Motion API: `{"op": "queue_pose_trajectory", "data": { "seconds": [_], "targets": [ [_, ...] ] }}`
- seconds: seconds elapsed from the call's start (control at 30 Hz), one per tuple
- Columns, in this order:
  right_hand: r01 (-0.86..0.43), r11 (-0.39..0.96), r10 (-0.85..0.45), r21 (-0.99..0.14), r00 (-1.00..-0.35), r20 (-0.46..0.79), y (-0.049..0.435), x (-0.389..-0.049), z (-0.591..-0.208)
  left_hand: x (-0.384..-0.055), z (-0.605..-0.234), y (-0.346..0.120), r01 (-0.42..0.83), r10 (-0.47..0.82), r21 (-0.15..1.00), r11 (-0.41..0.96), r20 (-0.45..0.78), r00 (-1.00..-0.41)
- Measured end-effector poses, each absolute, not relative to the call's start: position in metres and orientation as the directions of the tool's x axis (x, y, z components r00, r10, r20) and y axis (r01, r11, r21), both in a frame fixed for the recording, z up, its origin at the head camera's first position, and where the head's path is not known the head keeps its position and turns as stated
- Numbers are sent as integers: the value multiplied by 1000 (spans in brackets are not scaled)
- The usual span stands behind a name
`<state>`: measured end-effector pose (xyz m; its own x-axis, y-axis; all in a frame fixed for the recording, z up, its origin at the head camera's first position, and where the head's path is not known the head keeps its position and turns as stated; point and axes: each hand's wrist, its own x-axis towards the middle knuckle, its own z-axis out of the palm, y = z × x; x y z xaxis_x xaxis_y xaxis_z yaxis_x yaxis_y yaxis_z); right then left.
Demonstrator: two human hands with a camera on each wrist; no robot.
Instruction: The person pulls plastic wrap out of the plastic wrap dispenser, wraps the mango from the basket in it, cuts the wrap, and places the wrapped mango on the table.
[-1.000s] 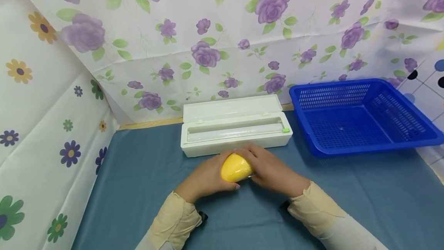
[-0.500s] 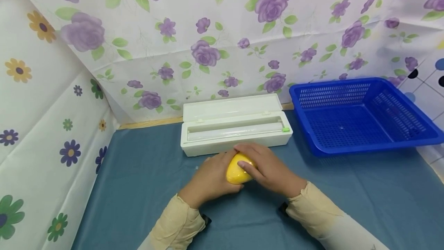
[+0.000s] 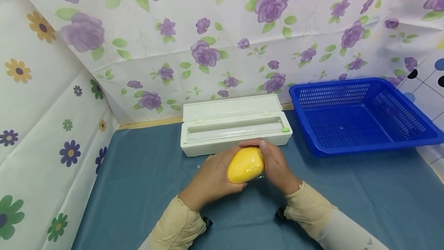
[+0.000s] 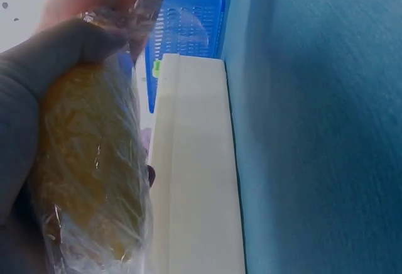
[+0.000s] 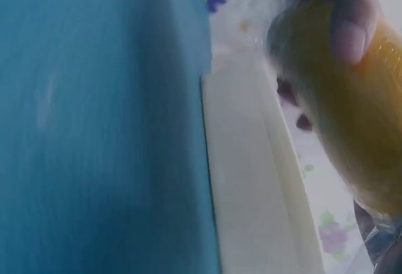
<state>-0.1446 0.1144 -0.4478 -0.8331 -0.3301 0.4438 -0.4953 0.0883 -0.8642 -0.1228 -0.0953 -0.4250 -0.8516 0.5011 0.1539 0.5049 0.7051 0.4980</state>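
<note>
A smooth yellow fruit (image 3: pixel 245 165), wrapped in clear cling film (image 4: pixel 135 107), is held above the table by both hands. My left hand (image 3: pixel 211 174) grips its left side, thumb beneath in the head view and the other fingers round the far side. Curled round the right end, my right hand (image 3: pixel 277 167) holds the fruit where the film bunches. A loose flap of film shows beside those fingers in the left wrist view. Behind the hands stands a white cling film dispenser box (image 3: pixel 236 147), lid raised, with a film roll (image 3: pixel 236 131) inside.
A blue plastic basket (image 3: pixel 367 149) stands at the back right. Blue-green cloth (image 3: pixel 145 188) covers the table. A flowered sheet (image 3: pixel 222 76) hangs along the back, and another patterned sheet (image 3: pixel 45 138) lines the left side. A green slider (image 3: pixel 285 129) sits at the box's right end.
The right thumb has come off the fruit's top, and the right hand has drawn to its right end. The fruit has turned and shifted slightly right in the left hand. Box and basket stay put.
</note>
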Motion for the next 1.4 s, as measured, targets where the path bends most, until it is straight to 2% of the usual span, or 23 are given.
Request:
{"op": "queue_pose_trajectory", "data": {
  "seconds": [0.13, 0.3, 0.57, 0.77, 0.9, 1.0, 1.27, 1.4],
  "targets": [
    [-366, -30, -246, -930, -899, 362, 112, -143, -448, -121, -424, -93, 522, 491, 470, 711, 199, -848],
    [-279, -180, -197, -943, -929, 312, 109, -141, -449, -119, -424, -91, 542, 475, 441, 715, 263, -840],
    [-73, -459, -127, -885, -981, 146, 97, -133, -448, -116, -430, -83, 586, 481, 410, 699, 336, -810],
    [22, -572, -49, -820, -999, 8, 91, -129, -444, -115, -434, -79, 576, 478, 428, 696, 323, -817],
    [17, -588, -28, -809, -1000, 0, 90, -128, -443, -115, -434, -77, 579, 487, 414, 702, 315, -815],
    [-10, -549, -35, -836, -999, 35, 91, -128, -444, -115, -434, -78, 589, 494, 404, 700, 321, -808],
    [-148, -335, -174, -931, -961, 215, 102, -136, -446, -120, -433, -84, 589, 492, 413, 694, 324, -808],
    [-233, -195, -265, -953, -923, 280, 110, -143, -444, -121, -432, -89, 578, 475, 373, 726, 336, -813]
  ]
}}
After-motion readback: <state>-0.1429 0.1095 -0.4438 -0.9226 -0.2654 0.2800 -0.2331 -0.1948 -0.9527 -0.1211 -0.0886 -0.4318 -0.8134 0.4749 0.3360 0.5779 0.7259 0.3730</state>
